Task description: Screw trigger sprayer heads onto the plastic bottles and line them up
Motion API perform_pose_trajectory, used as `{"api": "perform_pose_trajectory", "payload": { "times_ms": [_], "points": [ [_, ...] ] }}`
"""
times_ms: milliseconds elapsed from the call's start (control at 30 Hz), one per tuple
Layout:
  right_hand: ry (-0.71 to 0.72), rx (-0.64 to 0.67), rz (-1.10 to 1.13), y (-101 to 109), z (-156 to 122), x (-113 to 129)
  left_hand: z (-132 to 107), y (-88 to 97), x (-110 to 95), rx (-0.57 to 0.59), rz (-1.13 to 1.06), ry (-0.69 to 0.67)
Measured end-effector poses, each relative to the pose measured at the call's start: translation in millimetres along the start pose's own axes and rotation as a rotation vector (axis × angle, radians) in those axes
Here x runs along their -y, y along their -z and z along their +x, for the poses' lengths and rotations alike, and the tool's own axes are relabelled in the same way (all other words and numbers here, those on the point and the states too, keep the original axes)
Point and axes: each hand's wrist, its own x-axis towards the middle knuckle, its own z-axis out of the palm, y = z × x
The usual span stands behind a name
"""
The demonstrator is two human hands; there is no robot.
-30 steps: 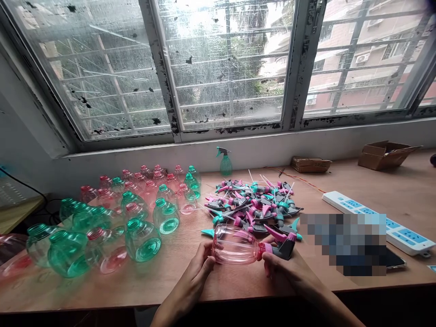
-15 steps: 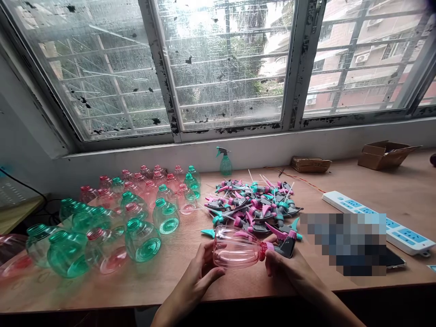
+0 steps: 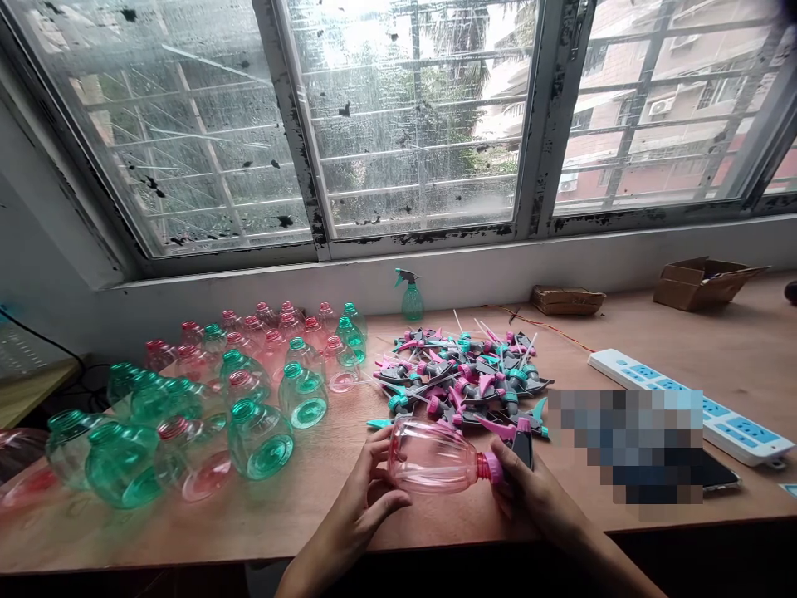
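Note:
A clear pink spray bottle [image 3: 432,455] lies sideways in the air above the table's front edge, its neck to the right. My left hand [image 3: 367,490] grips the base end, thumb below and fingers behind. At the neck, my right hand [image 3: 529,482] is closed round a spray trigger head [image 3: 521,440], black with a pink lever and pink collar. The collar sits on the bottle's neck; whether it is tight I cannot tell. Part of the trigger head is hidden by the right hand. Just behind lies a heap of pink, teal and grey trigger heads [image 3: 464,374].
Several green and pink bottles without heads [image 3: 260,440] stand at the left. One green bottle with its head [image 3: 412,301] is by the wall. A white power strip [image 3: 740,432], a partly blurred phone [image 3: 719,472] and cardboard boxes [image 3: 703,284] are at the right.
My right hand has shifted its grip and now wraps further over the trigger head, which has turned. The bottle stays almost in place in my left hand.

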Motion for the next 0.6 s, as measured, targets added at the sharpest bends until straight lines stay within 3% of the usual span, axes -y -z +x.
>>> {"api": "perform_pose_trajectory", "payload": {
  "times_ms": [100,233,600],
  "points": [
    [0.027,0.014,-0.067,0.5,0.1,-0.9,0.8,-1.4,2.4,0.007,-0.014,0.028],
    [0.092,-0.026,0.015,-1.0,1.7,0.3,1.2,-2.3,-0.1,0.036,-0.012,0.036],
    [0.079,-0.054,0.121,-3.4,1.7,5.5,-0.2,-3.6,-1.5,0.1,-0.051,0.047]
  ]
}}
